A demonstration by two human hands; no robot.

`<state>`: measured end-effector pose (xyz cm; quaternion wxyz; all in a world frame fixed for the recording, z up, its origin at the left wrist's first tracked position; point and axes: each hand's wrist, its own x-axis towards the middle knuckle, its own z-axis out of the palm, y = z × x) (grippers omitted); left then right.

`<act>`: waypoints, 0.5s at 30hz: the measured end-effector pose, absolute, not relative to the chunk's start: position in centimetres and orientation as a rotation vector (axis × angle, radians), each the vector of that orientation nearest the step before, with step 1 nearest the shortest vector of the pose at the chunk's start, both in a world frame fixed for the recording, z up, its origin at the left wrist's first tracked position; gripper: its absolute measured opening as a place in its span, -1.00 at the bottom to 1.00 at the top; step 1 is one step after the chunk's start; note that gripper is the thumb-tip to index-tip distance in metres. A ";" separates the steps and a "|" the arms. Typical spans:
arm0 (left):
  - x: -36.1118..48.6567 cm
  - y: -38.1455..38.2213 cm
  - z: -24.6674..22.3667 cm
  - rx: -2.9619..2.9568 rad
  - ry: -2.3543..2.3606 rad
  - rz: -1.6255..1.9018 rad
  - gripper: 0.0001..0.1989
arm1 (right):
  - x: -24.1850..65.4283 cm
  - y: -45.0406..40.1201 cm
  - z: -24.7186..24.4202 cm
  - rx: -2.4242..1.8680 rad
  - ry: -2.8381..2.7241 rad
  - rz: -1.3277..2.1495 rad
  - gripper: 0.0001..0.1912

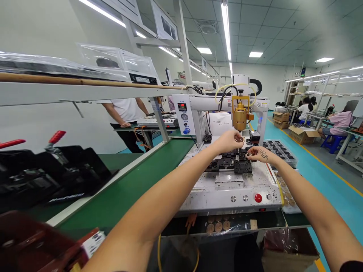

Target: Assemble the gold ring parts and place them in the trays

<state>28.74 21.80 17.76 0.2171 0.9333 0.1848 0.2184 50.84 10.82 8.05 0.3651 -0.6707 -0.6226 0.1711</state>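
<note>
My left hand (229, 142) reaches over the bed of a white benchtop machine, its fingers closed on a small copper-coloured ring (239, 139). To its right and a little nearer, my right hand (261, 154) pinches another small round ring (248, 154), just above the black fixture (243, 166). Several black moulded parts sit side by side in that fixture, partly covered by my hands. Directly above my fingers hangs the machine's brass-coloured head (240, 118).
A red button (258, 198) and other controls line the machine's front. Right of it are a clear tray of black parts (279, 151) and bagged round copper pieces (287, 196). A green belt (150, 181) runs at left. Another person (124, 113) stands beyond the frame.
</note>
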 end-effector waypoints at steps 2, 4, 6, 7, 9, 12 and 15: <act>26.6 21.2 17.7 2.537 0.498 0.650 -0.72 | 51.3 11.7 8.4 -1.734 -1.667 0.476 -0.52; 24.1 20.4 17.4 2.505 0.498 0.669 -0.69 | 51.6 11.9 8.5 -1.741 -1.723 0.469 -0.53; 21.4 19.8 16.9 2.482 0.492 0.682 -0.68 | 51.6 11.8 8.2 -1.744 -1.764 0.418 -0.56; 20.1 19.6 16.7 2.476 0.487 0.691 -0.68 | 51.6 11.7 8.0 -1.744 -1.780 0.378 -0.59; 17.8 19.0 16.2 2.472 0.473 0.714 -0.72 | 51.4 11.6 7.5 -1.743 -1.798 0.281 -0.65; 15.2 18.0 15.8 2.452 0.457 0.767 -0.75 | 50.9 11.9 6.8 -1.763 -1.784 0.121 -0.71; 14.0 16.3 15.6 2.374 0.424 0.821 -0.76 | 50.2 11.8 6.7 -1.800 -1.728 -0.014 -0.74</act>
